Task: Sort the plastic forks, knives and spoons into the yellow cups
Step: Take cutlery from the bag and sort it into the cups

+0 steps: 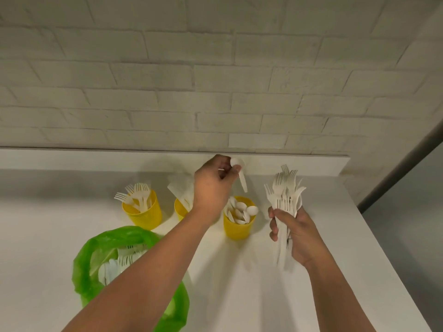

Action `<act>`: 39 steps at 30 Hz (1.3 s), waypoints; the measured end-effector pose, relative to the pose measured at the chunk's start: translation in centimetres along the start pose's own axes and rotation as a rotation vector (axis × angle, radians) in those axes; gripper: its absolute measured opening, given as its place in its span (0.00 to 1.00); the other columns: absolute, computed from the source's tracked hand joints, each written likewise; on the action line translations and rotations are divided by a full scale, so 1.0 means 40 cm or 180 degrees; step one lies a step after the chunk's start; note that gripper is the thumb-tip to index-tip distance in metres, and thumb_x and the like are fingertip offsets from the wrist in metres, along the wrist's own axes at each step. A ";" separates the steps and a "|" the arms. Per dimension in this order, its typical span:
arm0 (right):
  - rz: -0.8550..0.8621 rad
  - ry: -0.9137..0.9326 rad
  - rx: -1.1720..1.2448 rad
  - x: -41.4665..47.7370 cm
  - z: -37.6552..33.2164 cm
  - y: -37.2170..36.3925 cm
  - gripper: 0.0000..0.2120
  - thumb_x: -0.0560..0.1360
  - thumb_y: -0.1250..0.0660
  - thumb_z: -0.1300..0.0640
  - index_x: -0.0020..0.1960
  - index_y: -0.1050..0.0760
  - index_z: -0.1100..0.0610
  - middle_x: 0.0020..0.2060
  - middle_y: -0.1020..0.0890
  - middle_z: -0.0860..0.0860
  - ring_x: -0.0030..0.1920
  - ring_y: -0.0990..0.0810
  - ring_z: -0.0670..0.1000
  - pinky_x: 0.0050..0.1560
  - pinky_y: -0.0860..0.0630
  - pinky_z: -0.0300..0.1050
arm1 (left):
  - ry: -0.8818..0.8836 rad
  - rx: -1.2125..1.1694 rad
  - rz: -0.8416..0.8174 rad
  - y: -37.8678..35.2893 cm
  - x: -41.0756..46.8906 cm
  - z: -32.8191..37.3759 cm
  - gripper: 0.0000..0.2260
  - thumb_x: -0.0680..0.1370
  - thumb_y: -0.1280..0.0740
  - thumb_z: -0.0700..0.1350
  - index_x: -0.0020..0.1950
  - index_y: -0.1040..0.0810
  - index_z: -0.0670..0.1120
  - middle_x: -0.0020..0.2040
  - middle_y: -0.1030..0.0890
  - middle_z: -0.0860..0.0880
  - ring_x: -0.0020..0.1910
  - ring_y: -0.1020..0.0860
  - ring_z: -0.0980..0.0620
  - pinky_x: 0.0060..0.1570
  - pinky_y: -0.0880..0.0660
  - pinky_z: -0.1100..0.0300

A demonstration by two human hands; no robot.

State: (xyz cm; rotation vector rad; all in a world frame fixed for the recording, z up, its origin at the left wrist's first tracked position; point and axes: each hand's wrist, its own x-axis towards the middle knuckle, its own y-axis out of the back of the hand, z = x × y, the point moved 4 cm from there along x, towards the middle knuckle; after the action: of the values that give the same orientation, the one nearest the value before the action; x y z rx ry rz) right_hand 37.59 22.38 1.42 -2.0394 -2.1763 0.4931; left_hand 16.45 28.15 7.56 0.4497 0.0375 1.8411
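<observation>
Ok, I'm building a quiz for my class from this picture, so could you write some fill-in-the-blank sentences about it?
1. The left hand pinches a single ____ above the right-hand cup.
2. The left-hand cup holds only ____.
3. The bag on the counter is ____.
4. The right hand has a bundle of cutlery in its grip, to the ____ of both cups.
Missing words: spoon, forks, green, right.
</observation>
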 end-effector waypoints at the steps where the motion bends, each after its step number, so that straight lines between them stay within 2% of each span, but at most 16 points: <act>1: -0.0001 0.0019 -0.0008 0.001 -0.004 -0.001 0.14 0.81 0.40 0.69 0.65 0.29 0.61 0.43 0.24 0.61 0.31 0.29 0.54 0.31 0.30 0.47 | -0.0060 0.0239 -0.0110 -0.016 -0.003 -0.013 0.04 0.77 0.26 0.46 0.47 0.19 0.48 0.41 0.16 0.53 0.41 0.16 0.52 0.42 0.22 0.59; 4: -0.0046 0.0083 0.0026 0.000 -0.016 -0.012 0.14 0.81 0.40 0.70 0.65 0.29 0.61 0.43 0.24 0.60 0.30 0.30 0.55 0.30 0.31 0.47 | -0.0032 0.1018 -0.0834 -0.061 -0.013 -0.064 0.04 0.79 0.27 0.45 0.52 0.18 0.47 0.45 0.16 0.50 0.45 0.17 0.50 0.46 0.25 0.60; 6: -0.0099 0.0124 0.0061 -0.004 -0.025 -0.023 0.14 0.79 0.38 0.71 0.63 0.28 0.61 0.41 0.24 0.60 0.28 0.31 0.54 0.29 0.34 0.46 | -0.0002 0.1891 -0.1440 -0.079 -0.027 -0.090 0.13 0.78 0.28 0.49 0.61 0.19 0.48 0.57 0.19 0.47 0.58 0.20 0.47 0.58 0.28 0.61; 8: -0.0238 0.0126 0.0070 -0.012 -0.038 -0.039 0.11 0.74 0.36 0.70 0.56 0.27 0.64 0.38 0.25 0.60 0.24 0.33 0.52 0.27 0.37 0.44 | -0.0406 0.2461 -0.1509 -0.080 -0.041 -0.067 0.24 0.75 0.31 0.53 0.71 0.24 0.49 0.65 0.26 0.45 0.68 0.29 0.43 0.69 0.36 0.56; 10: -0.0542 0.0084 0.0095 -0.021 -0.047 -0.061 0.07 0.71 0.37 0.68 0.49 0.28 0.65 0.32 0.24 0.56 0.21 0.35 0.50 0.25 0.38 0.41 | -0.0589 0.1665 -0.1113 -0.059 -0.052 0.005 0.28 0.73 0.36 0.51 0.74 0.27 0.49 0.67 0.27 0.46 0.68 0.30 0.46 0.69 0.37 0.55; 12: -0.0917 -0.0006 0.0117 -0.030 -0.049 -0.085 0.04 0.71 0.38 0.68 0.45 0.28 0.66 0.27 0.24 0.52 0.20 0.35 0.49 0.24 0.36 0.39 | 0.0092 -0.0237 -0.0833 -0.034 -0.051 0.064 0.25 0.75 0.40 0.48 0.73 0.27 0.53 0.67 0.24 0.49 0.66 0.27 0.52 0.66 0.31 0.57; 14: -0.1211 -0.0113 0.0076 -0.032 -0.041 -0.109 0.02 0.71 0.37 0.68 0.43 0.26 0.67 0.28 0.24 0.54 0.20 0.34 0.49 0.25 0.35 0.39 | 0.0593 -0.1304 -0.0957 -0.031 -0.043 0.088 0.20 0.78 0.42 0.48 0.69 0.23 0.52 0.64 0.19 0.51 0.64 0.22 0.55 0.63 0.26 0.59; 19: -0.1161 -0.0245 -0.0323 -0.026 -0.029 -0.172 0.08 0.68 0.31 0.66 0.47 0.25 0.67 0.34 0.26 0.61 0.23 0.31 0.53 0.29 0.32 0.44 | 0.0857 -0.0793 -0.1562 -0.005 -0.059 0.104 0.19 0.81 0.39 0.50 0.51 0.16 0.37 0.44 0.15 0.41 0.44 0.20 0.51 0.48 0.26 0.57; 22: -0.0928 -0.0181 -0.0652 -0.024 -0.027 -0.201 0.08 0.69 0.32 0.68 0.48 0.26 0.66 0.32 0.28 0.60 0.24 0.32 0.54 0.30 0.33 0.46 | 0.1032 -0.0718 -0.1356 0.023 -0.059 0.098 0.17 0.81 0.39 0.47 0.55 0.17 0.36 0.47 0.15 0.41 0.43 0.20 0.51 0.40 0.26 0.62; 24: -0.0543 -0.0007 -0.1069 -0.019 -0.027 -0.213 0.10 0.72 0.30 0.67 0.52 0.24 0.57 0.32 0.24 0.56 0.25 0.30 0.54 0.30 0.31 0.45 | 0.1173 -0.0946 -0.1113 0.037 -0.056 0.094 0.16 0.82 0.37 0.52 0.58 0.15 0.44 0.51 0.13 0.50 0.49 0.16 0.52 0.48 0.23 0.61; 26: 0.0122 0.0357 -0.1535 -0.012 -0.037 -0.217 0.16 0.72 0.27 0.63 0.55 0.23 0.48 0.36 0.18 0.45 0.29 0.22 0.46 0.33 0.26 0.40 | 0.1703 -0.1529 -0.0784 0.049 -0.070 0.063 0.21 0.80 0.37 0.64 0.62 0.17 0.50 0.54 0.13 0.50 0.53 0.16 0.50 0.52 0.22 0.55; 29: 0.0692 0.0699 -0.1988 -0.011 -0.051 -0.226 0.19 0.70 0.24 0.59 0.56 0.27 0.46 0.40 0.16 0.43 0.38 0.18 0.41 0.34 0.25 0.31 | 0.1927 -0.1606 -0.1328 0.046 -0.155 0.013 0.25 0.70 0.29 0.70 0.58 0.18 0.55 0.56 0.14 0.52 0.57 0.17 0.51 0.61 0.20 0.45; 31: 0.0497 0.0717 -0.2307 -0.009 -0.041 -0.248 0.17 0.72 0.26 0.56 0.56 0.29 0.49 0.39 0.17 0.44 0.37 0.18 0.42 0.32 0.23 0.35 | 0.1673 -0.1360 -0.1660 0.036 -0.212 0.003 0.19 0.71 0.25 0.61 0.59 0.19 0.54 0.56 0.14 0.53 0.59 0.17 0.53 0.66 0.22 0.45; 33: 0.0191 0.0812 -0.2623 -0.011 -0.022 -0.279 0.14 0.74 0.29 0.56 0.56 0.30 0.53 0.39 0.18 0.45 0.37 0.18 0.43 0.34 0.21 0.41 | 0.1452 -0.1362 -0.1293 0.036 -0.219 -0.004 0.16 0.78 0.26 0.52 0.64 0.19 0.49 0.58 0.14 0.50 0.61 0.17 0.52 0.66 0.23 0.50; 36: -0.0158 0.0907 -0.2821 -0.014 -0.009 -0.311 0.13 0.75 0.33 0.60 0.58 0.31 0.55 0.41 0.18 0.43 0.40 0.18 0.40 0.37 0.22 0.38 | 0.1375 -0.1345 -0.0882 0.047 -0.205 0.003 0.14 0.83 0.34 0.50 0.64 0.19 0.45 0.52 0.13 0.52 0.57 0.16 0.55 0.58 0.22 0.61; 39: -0.0428 0.0944 -0.2748 -0.010 -0.008 -0.319 0.24 0.75 0.33 0.60 0.70 0.33 0.53 0.49 0.16 0.43 0.49 0.17 0.40 0.48 0.18 0.43 | 0.1334 -0.1277 -0.0835 0.054 -0.208 -0.001 0.15 0.84 0.36 0.51 0.66 0.20 0.45 0.49 0.13 0.57 0.54 0.17 0.60 0.55 0.24 0.67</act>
State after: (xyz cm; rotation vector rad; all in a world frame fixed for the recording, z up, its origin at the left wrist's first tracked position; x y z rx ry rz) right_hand 25.63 21.51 5.77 -2.0503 -2.5324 -0.8608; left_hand 16.52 19.74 5.68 -0.2160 0.0106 1.6024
